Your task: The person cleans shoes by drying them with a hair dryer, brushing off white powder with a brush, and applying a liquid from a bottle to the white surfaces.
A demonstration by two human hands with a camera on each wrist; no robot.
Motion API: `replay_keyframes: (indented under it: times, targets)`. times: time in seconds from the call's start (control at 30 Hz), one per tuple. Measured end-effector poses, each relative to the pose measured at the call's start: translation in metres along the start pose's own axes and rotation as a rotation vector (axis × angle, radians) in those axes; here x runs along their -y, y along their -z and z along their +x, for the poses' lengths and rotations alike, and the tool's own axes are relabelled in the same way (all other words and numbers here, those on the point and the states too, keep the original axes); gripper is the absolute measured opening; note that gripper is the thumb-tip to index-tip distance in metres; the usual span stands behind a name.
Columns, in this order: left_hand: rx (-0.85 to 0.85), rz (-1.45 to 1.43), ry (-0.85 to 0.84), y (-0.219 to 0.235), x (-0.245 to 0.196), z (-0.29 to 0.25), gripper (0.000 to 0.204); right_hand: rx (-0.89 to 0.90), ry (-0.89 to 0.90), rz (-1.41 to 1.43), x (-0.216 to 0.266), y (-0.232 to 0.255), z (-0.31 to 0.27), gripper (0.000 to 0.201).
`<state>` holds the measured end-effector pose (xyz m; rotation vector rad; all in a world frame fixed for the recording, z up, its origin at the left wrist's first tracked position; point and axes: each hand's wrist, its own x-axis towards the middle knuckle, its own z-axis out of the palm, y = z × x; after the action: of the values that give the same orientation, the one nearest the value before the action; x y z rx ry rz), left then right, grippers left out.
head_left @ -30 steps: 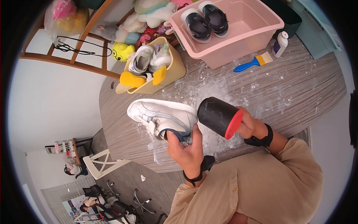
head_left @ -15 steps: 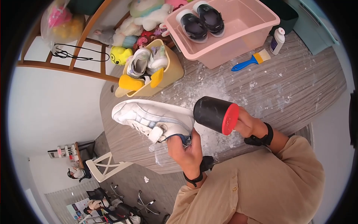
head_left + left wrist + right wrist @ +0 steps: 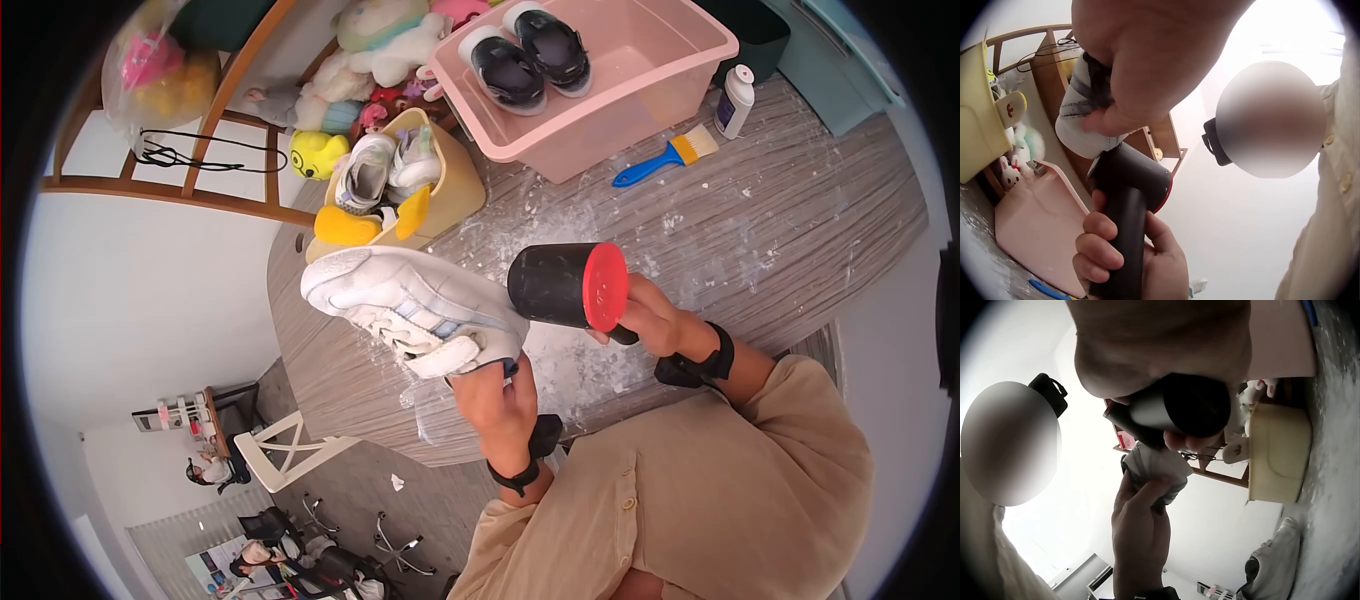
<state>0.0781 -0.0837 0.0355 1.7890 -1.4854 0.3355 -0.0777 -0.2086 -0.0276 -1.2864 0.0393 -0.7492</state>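
Note:
My left hand (image 3: 497,410) grips a white sneaker (image 3: 400,290) by its heel opening, holding it over the table with the toe toward the left. The sneaker has pale blue-grey panels and a hook-and-loop strap. My right hand (image 3: 655,318) is wrapped around the handle of a black hair dryer (image 3: 1132,178) with a red rear cap (image 3: 604,287). The dryer's front end points at the sneaker's heel, close beside it. In the right wrist view, my left hand (image 3: 1141,531) holds the sneaker in front of the dryer, and another white sneaker (image 3: 1275,559) lies at the lower right.
White powder (image 3: 570,370) streaks the wood-grain table (image 3: 780,240). Behind stand a yellow bin (image 3: 455,185) of shoes and a pink tub (image 3: 610,135) carrying dark shoes. A blue-handled brush (image 3: 650,165) and a white bottle (image 3: 735,103) lie and stand right of the tub.
The sneaker has turned in my left hand, bringing its laces and strap into view, and its toe has risen. My right hand has tilted the dryer so its red cap faces the head camera more.

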Motion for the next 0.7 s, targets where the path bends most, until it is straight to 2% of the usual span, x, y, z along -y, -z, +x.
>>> replay_keyframes:
  times: [0.1,0.2,0.3,0.33,0.43,0.53,0.7]
  targets:
    - [0.048,-0.005,0.048,0.003,0.000,0.005,0.022,0.001,0.014,-0.053,-0.003,0.002,-0.001,0.025]
    - [0.016,-0.021,0.091,-0.001,0.003,0.006,0.023,-0.015,0.021,-0.112,0.000,0.002,-0.001,0.024]
    - [-0.088,-0.091,0.235,-0.002,-0.005,0.013,0.024,-0.010,0.002,-0.163,0.002,-0.001,-0.001,0.024]
    - [-0.058,-0.079,0.309,0.001,-0.008,0.015,0.026,-0.010,-0.007,-0.180,0.001,-0.002,-0.002,0.024]
    - [-0.139,-0.174,0.368,0.000,-0.014,0.020,0.027,0.003,-0.028,-0.197,-0.002,-0.003,-0.003,0.026]
    - [-0.108,-0.222,0.464,0.003,-0.018,0.021,0.030,0.018,0.008,-0.236,-0.005,-0.001,-0.002,0.029]
    - [-0.228,-0.510,0.541,0.002,-0.015,0.022,0.041,0.029,0.040,-0.332,-0.001,-0.004,0.000,0.033]
